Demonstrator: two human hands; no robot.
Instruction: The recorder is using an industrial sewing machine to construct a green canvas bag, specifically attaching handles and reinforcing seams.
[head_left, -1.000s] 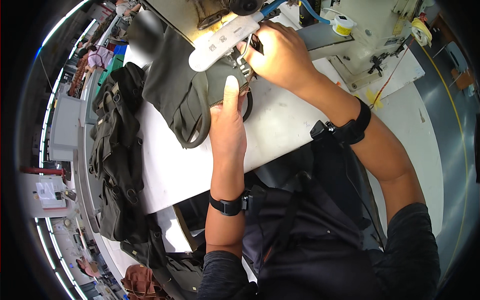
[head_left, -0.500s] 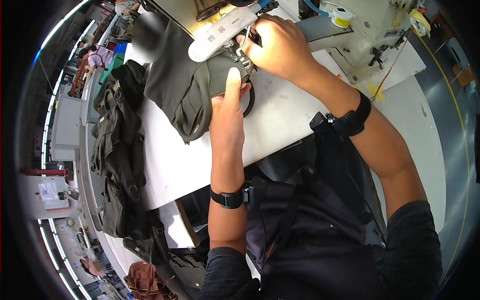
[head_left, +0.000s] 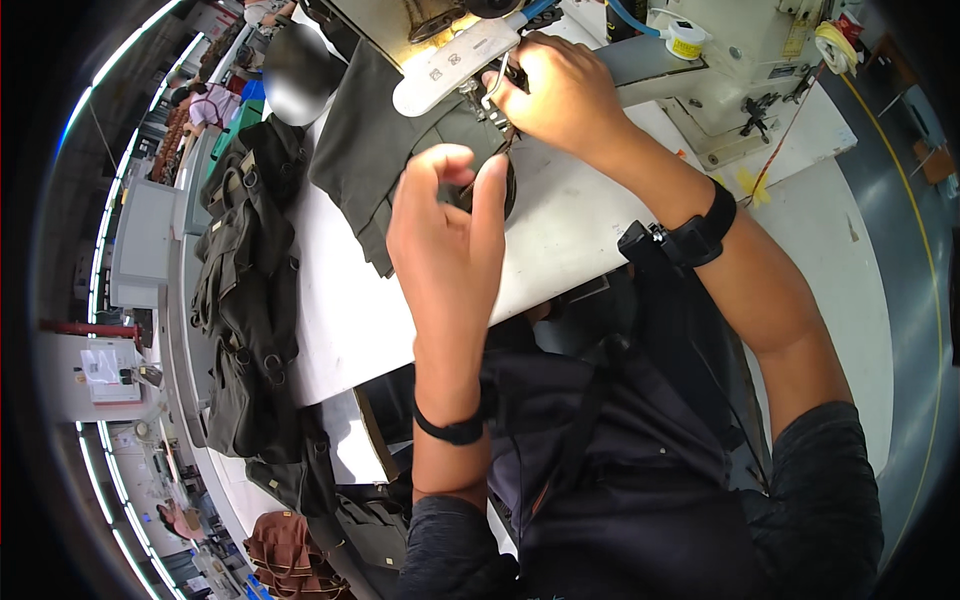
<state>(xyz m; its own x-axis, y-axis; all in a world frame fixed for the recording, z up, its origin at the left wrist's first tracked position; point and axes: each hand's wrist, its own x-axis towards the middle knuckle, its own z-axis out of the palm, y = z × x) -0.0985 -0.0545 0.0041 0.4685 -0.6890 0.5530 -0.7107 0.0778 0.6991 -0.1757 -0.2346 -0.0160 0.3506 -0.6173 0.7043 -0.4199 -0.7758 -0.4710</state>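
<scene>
A dark olive-green fabric piece (head_left: 375,135), seemingly part of a bag, lies under the head of a sewing machine (head_left: 455,68). Just in front of it hovers my left hand (head_left: 445,225), with thumb and curled fingers apart and nothing seen between them; it covers the fabric's near edge. My right hand (head_left: 565,95) is bent in beside the machine's needle area, next to a curved metal lever (head_left: 493,82). Its fingers are curled, and what they hold, if anything, is hidden. Part of a dark loop (head_left: 511,185) shows behind my left thumb.
Several dark olive bags (head_left: 245,290) are heaped along the left of the white table (head_left: 345,345). A reddish-brown bag (head_left: 290,555) lies at the lower left. A small white round container (head_left: 685,40) sits on the machine, and a yellowish thread spool (head_left: 838,48) stands farther right.
My left hand has let go of the fabric, and its thumb and fingers have parted. The fabric's strap and zipper edge no longer show in front. My right hand stays by the machine.
</scene>
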